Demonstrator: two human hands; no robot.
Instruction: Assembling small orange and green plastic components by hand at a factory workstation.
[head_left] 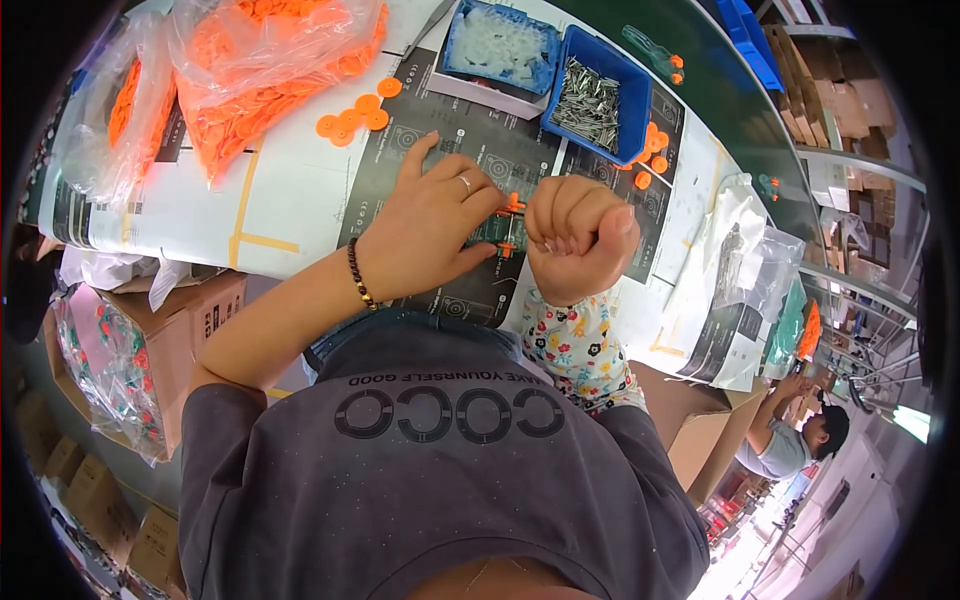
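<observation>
My left hand [432, 218], with a ring and a beaded bracelet, reaches over the middle of the worktable. Its thumb and lower fingers close around a small see-through part with orange pieces [511, 205] at its ends, while the index finger sticks out. Right beside that part, my right hand [580, 238] is curled closed, its wrist in a flowered sleeve [575, 335]. Whatever its fingers hold, if anything, is hidden. Beyond the hands stands a blue bin [640, 95] of small metal pins [588, 103]. Next to it, a blue tray [452, 62] holds whitish clear pieces [500, 45].
Bags of orange discs [270, 75] lie at the far left, with loose orange discs [366, 104] nearby. More discs [655, 140] sit beside the bin. Plastic bags [745, 260] rest at the right edge. Cardboard boxes [185, 340] flank me; another person [790, 440] works at far right.
</observation>
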